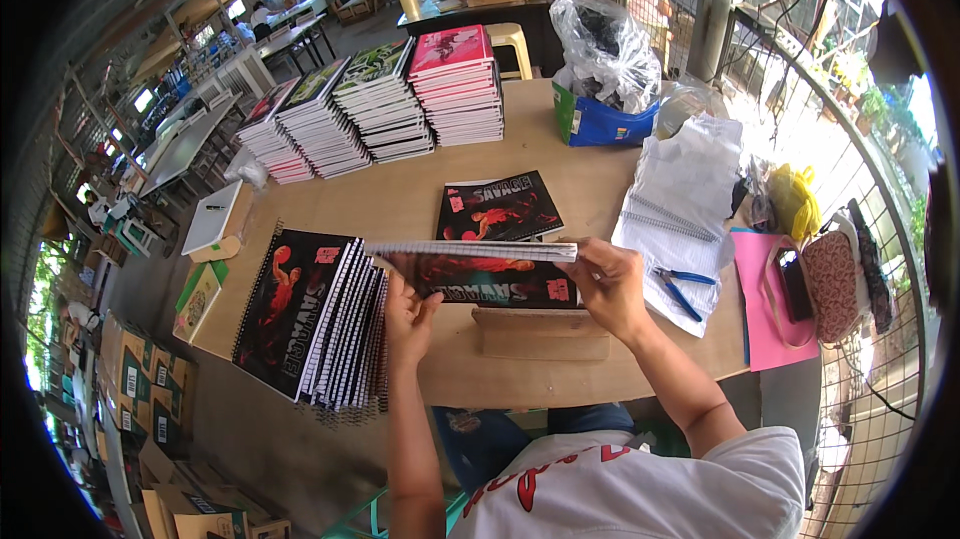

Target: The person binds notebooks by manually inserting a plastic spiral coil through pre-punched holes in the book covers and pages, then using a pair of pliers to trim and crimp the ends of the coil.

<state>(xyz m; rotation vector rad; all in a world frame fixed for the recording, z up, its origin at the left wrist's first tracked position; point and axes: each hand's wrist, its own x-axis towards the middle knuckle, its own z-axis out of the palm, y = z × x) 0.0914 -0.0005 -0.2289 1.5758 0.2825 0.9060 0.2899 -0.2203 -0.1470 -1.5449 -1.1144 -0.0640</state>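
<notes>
A fanned stack of spiral notebooks is lying at the surface's left. The left hand and right hand are gripping, fingers closed, one dark-covered notebook above centre. Blue pliers are lying just right.

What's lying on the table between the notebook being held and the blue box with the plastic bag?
In the head view, one dark-covered notebook lies flat between the held notebook and the blue box; the rest is bare table.
</notes>
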